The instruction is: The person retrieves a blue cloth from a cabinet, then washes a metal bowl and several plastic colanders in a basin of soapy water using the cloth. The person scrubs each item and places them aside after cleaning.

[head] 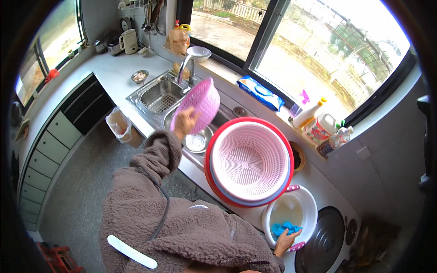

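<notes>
My left hand (184, 122) grips the edge of a pink plastic basket (204, 102), which is tilted on its side over the right basin of the steel sink. At the lower right, my right hand (286, 240) holds a wet blue cloth (286, 228) inside a white basin (309, 211) with dotted magenta handles. Cloudy water stands in that basin. Between my hands, a pale pink plastic colander (251, 160) is nested in a blue-grey basin and a red basin (209, 177). A round steel strainer (195, 142) shows under the tilted basket.
A chrome faucet (181, 68) rises behind the left sink basin (160, 94). A small metal bowl (140, 76) stands left of it. Wet wipes (261, 92) and bottles (309, 114) line the windowsill. A large black lid (321, 239) lies at right. A lined bin (123, 128) stands on the floor.
</notes>
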The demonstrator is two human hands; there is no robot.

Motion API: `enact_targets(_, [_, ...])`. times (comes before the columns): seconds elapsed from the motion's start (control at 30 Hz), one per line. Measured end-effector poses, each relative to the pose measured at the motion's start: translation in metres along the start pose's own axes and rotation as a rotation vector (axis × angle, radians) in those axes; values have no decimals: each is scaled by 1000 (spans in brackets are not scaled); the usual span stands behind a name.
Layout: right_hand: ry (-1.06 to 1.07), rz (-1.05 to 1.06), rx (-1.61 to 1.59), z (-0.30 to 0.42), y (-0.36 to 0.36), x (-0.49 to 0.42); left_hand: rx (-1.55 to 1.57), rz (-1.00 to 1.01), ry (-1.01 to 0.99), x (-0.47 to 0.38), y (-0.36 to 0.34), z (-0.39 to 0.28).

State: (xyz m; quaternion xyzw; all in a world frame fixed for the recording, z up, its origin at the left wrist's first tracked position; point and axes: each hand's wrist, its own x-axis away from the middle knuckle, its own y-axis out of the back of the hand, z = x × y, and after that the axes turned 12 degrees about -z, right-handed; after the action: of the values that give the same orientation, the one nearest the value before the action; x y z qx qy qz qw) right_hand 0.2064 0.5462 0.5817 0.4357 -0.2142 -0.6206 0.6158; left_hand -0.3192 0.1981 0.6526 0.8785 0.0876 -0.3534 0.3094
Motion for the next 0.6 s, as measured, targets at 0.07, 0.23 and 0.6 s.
enact_targets(0.07, [36,-63,6,3,2,1,62,-41,-204,34,-35,19])
enact_targets(0.23, [-58,-66,99,6,2,2,-57,355,-280,97,-82,66])
enact_targets(0.6, [-17,-100,123,9,4,3,-397,642,44,142,-75,107])
